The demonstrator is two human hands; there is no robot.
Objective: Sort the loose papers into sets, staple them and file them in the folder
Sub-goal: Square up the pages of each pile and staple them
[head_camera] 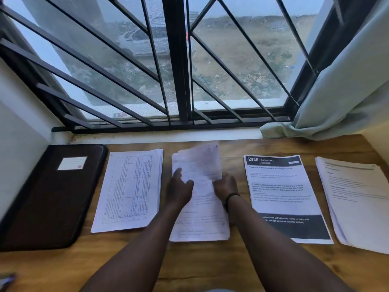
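Reaching forward over the near edge of the bench (189,268), I have both forearms converging on the middle pile (200,220), which lies flat between the other stacks. My left hand (180,186) has its fingers curled round the left edge of some lifted sheets (197,163), thumb on top, and my right hand (225,185) pinches their right edge, a dark band on that wrist. The sheets are raised off the pile and blurred, so I cannot tell how many I hold; I judge I am squaring them or checking where they belong, which is why both edges are gripped at once.

The stacks sit in a row, apart from each other, and I take that spacing as the sorting itself: one set per spot. Left of my hands lies the table-printed stack (128,190). To the right is the sheet headed 2939 (284,197), then a further stack (355,201) at the right edge. The dark folder (50,199) lies closed at the far left, just beside the first stack, ready for filing. No stapler is clearly in view; a blurred object shows at the near left corner.

Beyond the bench are the barred window (179,60) and a curtain (347,81).
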